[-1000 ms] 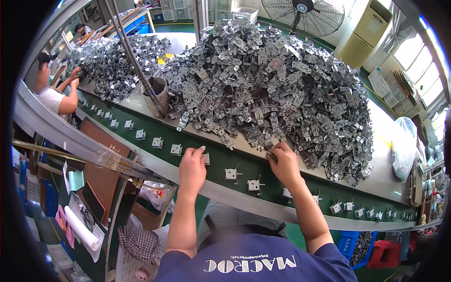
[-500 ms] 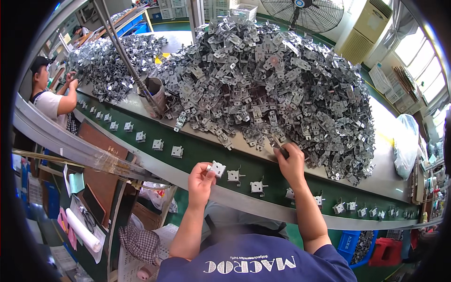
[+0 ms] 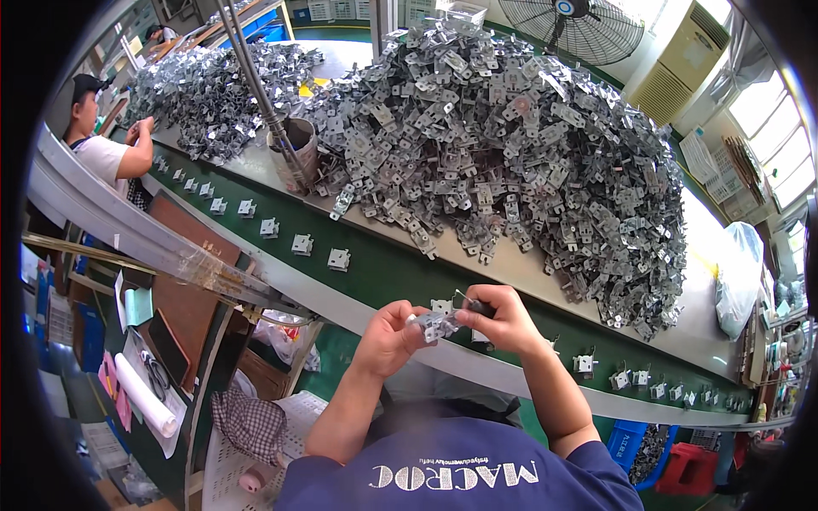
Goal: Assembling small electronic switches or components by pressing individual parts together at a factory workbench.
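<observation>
My left hand point(image 3: 394, 341) is closed, with fingertips pinching a small white square part, mostly hidden now behind a silver metal bracket point(image 3: 434, 328) between my two hands. From the other side, my right hand point(image 3: 507, 322) meets the bracket with thumb and forefinger. A dark-handled tool point(image 3: 481, 307) sits in that same hand, its exact kind hard to make out. Just beyond my fingertips is a white part with metal on it point(image 3: 441, 307); whether it lies on the green conveyor belt point(image 3: 383, 281) or is held, I cannot tell.
A large heap of metal brackets point(image 3: 503, 153) covers the steel table beyond the belt. White square parts point(image 3: 338, 259) stand in a row along the belt. A cylindrical container point(image 3: 296, 149) is by a metal post. At the far left another person point(image 3: 111, 145) works at the belt.
My right hand has come from the heap's edge toward my left hand, and a bracket is now between them. My left hand has moved slightly right; the view has shifted a little.
</observation>
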Demonstrator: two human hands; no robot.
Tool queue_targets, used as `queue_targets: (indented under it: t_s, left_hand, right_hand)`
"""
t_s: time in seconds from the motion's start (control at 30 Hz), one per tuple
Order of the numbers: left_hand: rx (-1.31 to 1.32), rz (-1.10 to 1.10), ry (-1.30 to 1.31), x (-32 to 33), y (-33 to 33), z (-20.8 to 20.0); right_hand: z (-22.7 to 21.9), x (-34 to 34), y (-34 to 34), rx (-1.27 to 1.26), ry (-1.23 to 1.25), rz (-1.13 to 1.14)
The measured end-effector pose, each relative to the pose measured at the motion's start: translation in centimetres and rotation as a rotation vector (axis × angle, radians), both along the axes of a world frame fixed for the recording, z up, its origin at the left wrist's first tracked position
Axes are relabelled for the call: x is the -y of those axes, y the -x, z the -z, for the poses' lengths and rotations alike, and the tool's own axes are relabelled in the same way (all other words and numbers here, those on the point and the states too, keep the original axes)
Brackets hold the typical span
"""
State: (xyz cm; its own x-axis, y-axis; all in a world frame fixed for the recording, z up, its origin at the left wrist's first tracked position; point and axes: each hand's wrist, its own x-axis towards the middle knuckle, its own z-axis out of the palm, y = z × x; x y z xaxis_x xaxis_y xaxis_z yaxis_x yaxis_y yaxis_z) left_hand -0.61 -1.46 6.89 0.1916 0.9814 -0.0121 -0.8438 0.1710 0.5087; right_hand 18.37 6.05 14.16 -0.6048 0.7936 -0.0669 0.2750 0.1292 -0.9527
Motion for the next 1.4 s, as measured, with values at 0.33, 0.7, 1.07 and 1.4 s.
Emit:
queue_targets:
  t_s: [0.33, 0.7, 1.07, 1.4]
  left_hand:
    - [-0.175, -0.046, -0.069, -0.1, -0.8, 0.8]
    - [0.087, -0.056, 0.019, -1.1, -0.3, 0.1]
    - [-0.096, -0.162, -0.035, -1.1, 0.6, 0.2]
    - [0.081, -0.012, 0.037, -1.5, -0.7, 1.2]
  right_hand:
    - [1.5, 0.9, 0.1, -0.104, -0.148, 0.042]
    - [0.2, 3.4, 0.6, -0.001, -0.716, 0.195]
    - [-0.5, 4.8, 2.3, 0.310, -0.881, 0.081]
    - [1.6, 3.9, 1.3, 0.059, -0.670, 0.169]
